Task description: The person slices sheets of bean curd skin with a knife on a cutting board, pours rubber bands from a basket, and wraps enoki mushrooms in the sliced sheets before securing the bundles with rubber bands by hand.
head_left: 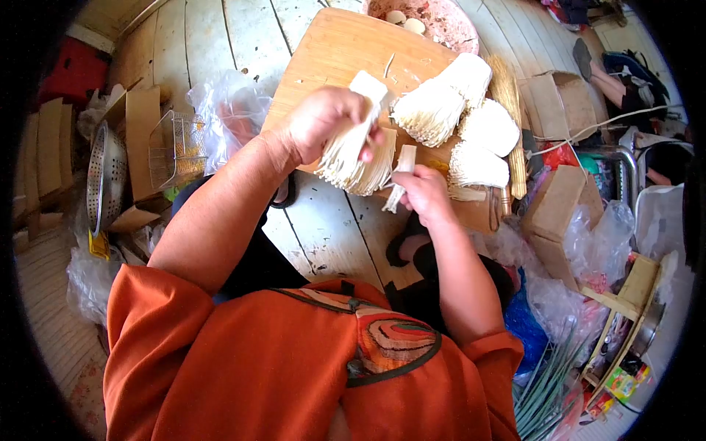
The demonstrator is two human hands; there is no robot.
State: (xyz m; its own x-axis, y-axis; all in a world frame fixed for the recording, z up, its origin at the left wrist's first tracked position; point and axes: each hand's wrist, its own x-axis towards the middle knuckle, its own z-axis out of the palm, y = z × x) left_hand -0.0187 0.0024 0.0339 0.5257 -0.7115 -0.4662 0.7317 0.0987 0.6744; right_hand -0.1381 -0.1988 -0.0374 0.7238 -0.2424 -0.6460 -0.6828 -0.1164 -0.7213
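Fingers (353,109) clamping: left hand (321,121) on mushroom bunch (344,156), right hand (426,192) on pale strip (406,158) (more bunches (489,126) lying on board (327,55)).

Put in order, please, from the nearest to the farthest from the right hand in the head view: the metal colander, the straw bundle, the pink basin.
From the right hand:
1. Straw bundle: on the right, along the board's edge.
2. Pink basin: ahead, beyond the board's far edge.
3. Metal colander: far over on the left.
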